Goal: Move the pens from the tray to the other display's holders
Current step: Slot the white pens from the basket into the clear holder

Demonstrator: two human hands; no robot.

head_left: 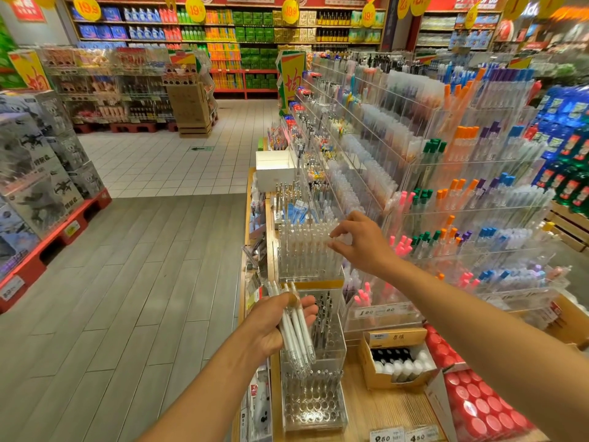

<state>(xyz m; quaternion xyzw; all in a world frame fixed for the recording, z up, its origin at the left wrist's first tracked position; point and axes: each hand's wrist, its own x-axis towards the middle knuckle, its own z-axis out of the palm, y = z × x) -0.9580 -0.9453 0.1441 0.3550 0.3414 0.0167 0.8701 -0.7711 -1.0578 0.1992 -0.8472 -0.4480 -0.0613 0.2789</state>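
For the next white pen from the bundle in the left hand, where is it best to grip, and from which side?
Probably pinch the upper cap end of one of the white pens, coming from above with the right hand. Those ends fan out free above the left hand, whose fingers wrap the barrels.

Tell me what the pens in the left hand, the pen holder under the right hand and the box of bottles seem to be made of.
White pens: likely plastic, with opaque satin barrels and clear tips you can see through. Pen holder: probably clear acrylic, since it is transparent, glossy and has bright edges. Box of bottles: cardboard, matte brown with folded flaps.
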